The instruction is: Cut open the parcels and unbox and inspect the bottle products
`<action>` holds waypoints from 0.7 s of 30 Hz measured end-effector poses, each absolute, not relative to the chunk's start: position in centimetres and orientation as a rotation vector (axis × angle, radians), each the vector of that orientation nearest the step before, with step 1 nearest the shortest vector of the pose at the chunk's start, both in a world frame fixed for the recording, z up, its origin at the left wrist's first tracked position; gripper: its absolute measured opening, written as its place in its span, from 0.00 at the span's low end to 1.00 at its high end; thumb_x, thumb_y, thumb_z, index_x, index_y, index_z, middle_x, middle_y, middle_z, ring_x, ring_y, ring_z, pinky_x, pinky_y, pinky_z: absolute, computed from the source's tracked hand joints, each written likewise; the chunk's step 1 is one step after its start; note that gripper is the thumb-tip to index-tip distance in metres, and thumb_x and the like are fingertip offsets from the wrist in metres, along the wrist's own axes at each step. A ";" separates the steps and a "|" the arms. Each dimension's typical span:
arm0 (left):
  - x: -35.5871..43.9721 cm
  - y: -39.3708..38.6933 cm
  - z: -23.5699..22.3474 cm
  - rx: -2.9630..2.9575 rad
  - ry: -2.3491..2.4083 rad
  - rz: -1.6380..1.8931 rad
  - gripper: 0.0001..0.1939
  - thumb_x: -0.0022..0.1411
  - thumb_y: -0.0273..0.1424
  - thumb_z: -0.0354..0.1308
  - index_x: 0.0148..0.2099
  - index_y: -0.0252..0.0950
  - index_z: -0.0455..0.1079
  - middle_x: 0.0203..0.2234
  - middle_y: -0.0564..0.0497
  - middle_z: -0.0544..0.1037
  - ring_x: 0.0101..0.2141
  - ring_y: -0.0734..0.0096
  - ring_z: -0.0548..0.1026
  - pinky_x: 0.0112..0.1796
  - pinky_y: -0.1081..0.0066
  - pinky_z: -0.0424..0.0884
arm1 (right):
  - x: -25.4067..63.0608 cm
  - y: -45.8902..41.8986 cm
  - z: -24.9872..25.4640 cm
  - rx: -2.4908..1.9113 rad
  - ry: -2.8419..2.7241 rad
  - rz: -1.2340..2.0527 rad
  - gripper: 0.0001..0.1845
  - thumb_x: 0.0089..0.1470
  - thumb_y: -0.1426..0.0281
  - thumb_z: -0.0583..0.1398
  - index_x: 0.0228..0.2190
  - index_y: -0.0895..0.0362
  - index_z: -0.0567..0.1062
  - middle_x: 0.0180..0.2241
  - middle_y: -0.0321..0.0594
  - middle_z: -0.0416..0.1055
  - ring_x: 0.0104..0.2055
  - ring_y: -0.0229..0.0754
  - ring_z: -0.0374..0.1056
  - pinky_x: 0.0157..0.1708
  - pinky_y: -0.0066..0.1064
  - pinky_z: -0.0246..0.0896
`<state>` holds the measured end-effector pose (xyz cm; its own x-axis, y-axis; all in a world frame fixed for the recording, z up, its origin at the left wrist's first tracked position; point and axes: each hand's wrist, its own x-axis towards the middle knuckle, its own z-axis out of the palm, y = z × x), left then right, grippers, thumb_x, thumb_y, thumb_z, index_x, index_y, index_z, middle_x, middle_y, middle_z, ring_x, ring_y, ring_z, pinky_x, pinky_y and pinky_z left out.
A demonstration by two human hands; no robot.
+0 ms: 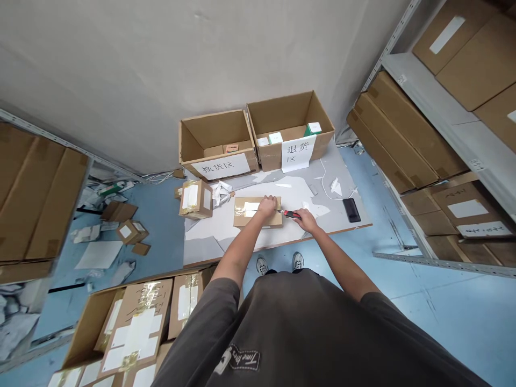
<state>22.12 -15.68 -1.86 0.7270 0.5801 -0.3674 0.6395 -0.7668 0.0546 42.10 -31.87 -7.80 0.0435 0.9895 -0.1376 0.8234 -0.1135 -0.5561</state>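
what worries me most is the cutter (291, 215) skidding. i see its tip at the right-hand end of the small carton (250, 208), and the left hand (268, 205) sits on top near that same end, close to the blade. if the tape (239, 209) gave way suddenly under a hard push, the blade could jump toward those fingers. a tip set too deep might score whatever is inside, which i can't see. the small carton lies near the front edge of the tabletop (200, 250), so a sideways push with too little weight on it could make it swivel. less likely, a wide swing of my right arm could catch the phone (351, 210), near that edge on the right.

as for pose, both arms reach forward and converge on the small carton, the left forearm passing over its front edge. my left hand comes down from above, fingers bent against the top; i can't tell whether they grip or merely press. my right hand (306, 220) is wrapped firmly around the cutter's handle, just beyond the right end, pointing the tool leftward.
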 end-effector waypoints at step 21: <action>22.1 -15.8 -1.8 2.663 1.020 -0.572 0.31 0.63 0.27 0.64 0.66 0.23 0.65 0.57 0.29 0.75 0.57 0.48 0.75 0.59 0.59 0.66 | 44.3 -31.2 -8.2 -1.948 -1.964 0.543 0.17 0.69 0.66 0.61 0.57 0.53 0.78 0.49 0.49 0.78 0.51 0.57 0.67 0.49 0.43 0.62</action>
<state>22.11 -15.78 -1.84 0.6808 0.5883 -0.4364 0.6791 -0.7301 0.0753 44.25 -31.15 -8.17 -0.0181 0.9991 -0.0386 0.8769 -0.0027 -0.4808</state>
